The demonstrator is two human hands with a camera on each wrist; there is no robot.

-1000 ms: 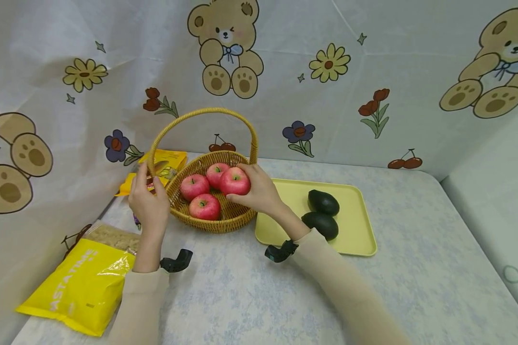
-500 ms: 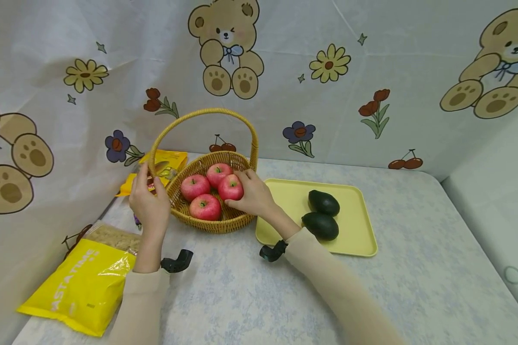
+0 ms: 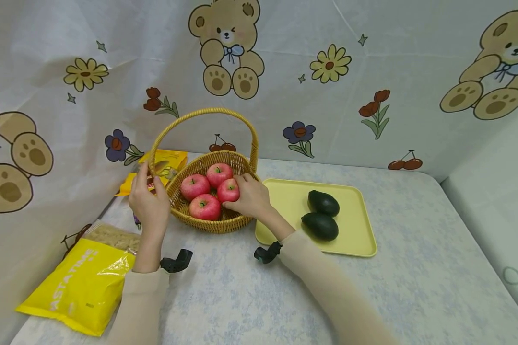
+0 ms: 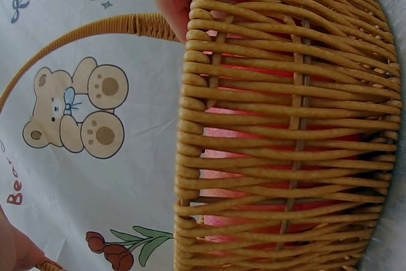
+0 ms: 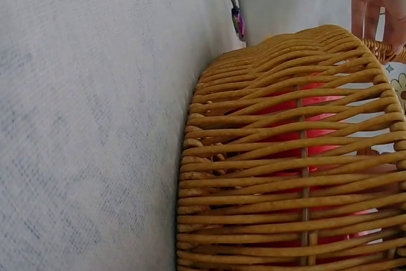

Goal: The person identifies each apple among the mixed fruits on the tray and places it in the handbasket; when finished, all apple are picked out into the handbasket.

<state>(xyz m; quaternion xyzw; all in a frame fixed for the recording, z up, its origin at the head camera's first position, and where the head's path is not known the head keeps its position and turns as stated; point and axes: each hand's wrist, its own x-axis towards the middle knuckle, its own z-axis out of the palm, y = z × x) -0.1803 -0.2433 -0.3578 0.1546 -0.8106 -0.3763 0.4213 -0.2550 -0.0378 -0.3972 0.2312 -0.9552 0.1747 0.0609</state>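
A round wicker basket [image 3: 217, 226] with a tall arched handle stands at the back of the table and holds several red apples. My left hand [image 3: 148, 201] grips the basket at its left side, where the handle meets the rim. Inside the basket's right half, my right hand [image 3: 252, 197] holds an apple [image 3: 228, 190] low among the others, its fingers partly hidden. Two more apples [image 3: 194, 187] [image 3: 205, 207] sit to its left. Through the weave in the left wrist view, red patches of apple [image 4: 228, 157] show.
A pale yellow tray [image 3: 358, 235] with two dark avocados [image 3: 321, 226] lies right of the basket. On the left are a yellow pasta bag [image 3: 86, 282] and, behind the left hand, a yellow-orange packet [image 3: 174, 158]. A patterned cloth [image 3: 276, 86] hangs along the back.
My right hand has moved left and down into the basket, carrying the apple in among the other apples. The left hand and the basket have stayed in place.
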